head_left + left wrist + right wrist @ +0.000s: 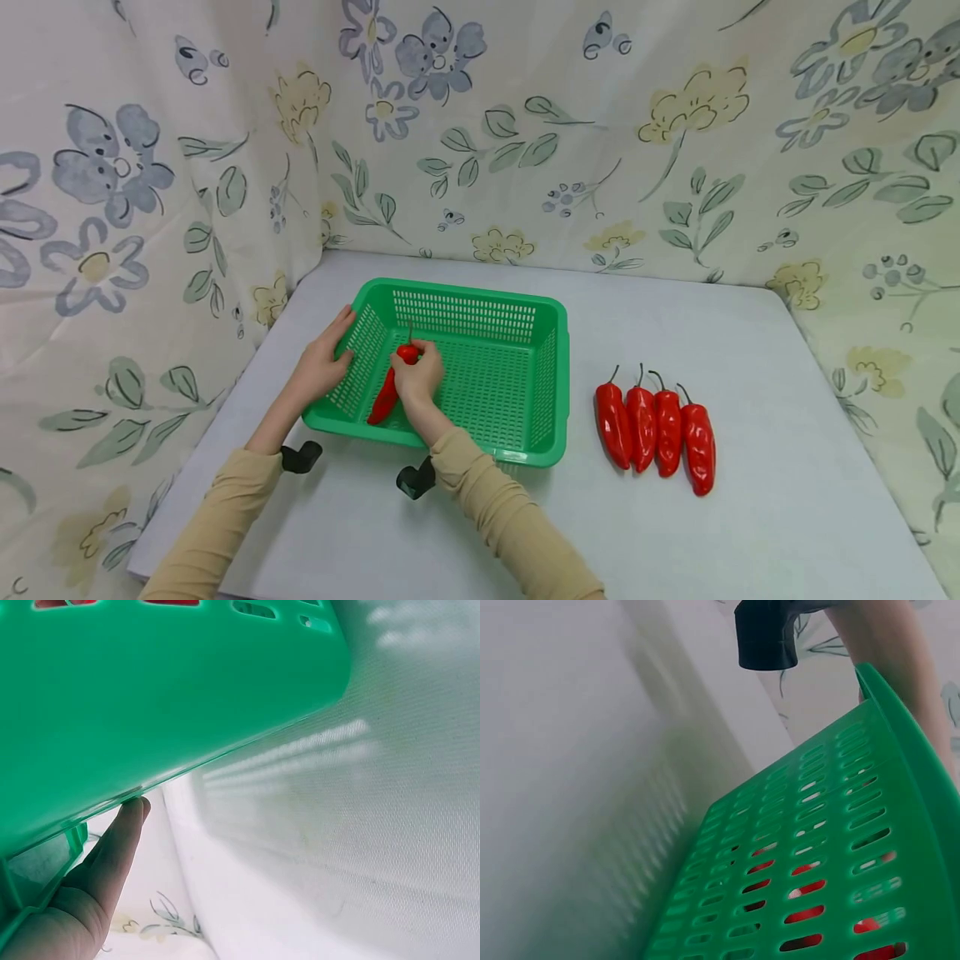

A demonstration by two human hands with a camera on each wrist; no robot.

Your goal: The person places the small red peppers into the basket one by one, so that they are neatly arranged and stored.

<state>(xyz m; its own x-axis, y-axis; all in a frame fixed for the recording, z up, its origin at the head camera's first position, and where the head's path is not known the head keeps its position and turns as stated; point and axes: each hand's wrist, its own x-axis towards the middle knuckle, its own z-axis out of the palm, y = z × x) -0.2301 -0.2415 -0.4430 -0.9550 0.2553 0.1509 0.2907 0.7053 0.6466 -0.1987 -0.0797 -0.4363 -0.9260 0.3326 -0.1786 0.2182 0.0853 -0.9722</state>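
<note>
A green plastic basket [480, 457] stands on the table. The left hand [322, 365] holds its left rim, with the thumb over the inner side; in the left wrist view, fingers [112, 851] touch the outside of the basket [172, 697]. Inside the basket, near its left wall, the right hand [420, 375] pinches a long red chili pepper [385, 400] close to its stem end. The pepper slants, its tip near the basket's front-left part. In the right wrist view the basket wall [832, 825] hides the right hand, and red shows through the slots.
Several red chili peppers lie side by side right of the basket, among them a leftmost one [615, 425] and a rightmost one [700, 450]. The white table [787, 417] is backed by a floral curtain [600, 150]. Dark wrist camera mounts [302, 457] stick out below both wrists.
</note>
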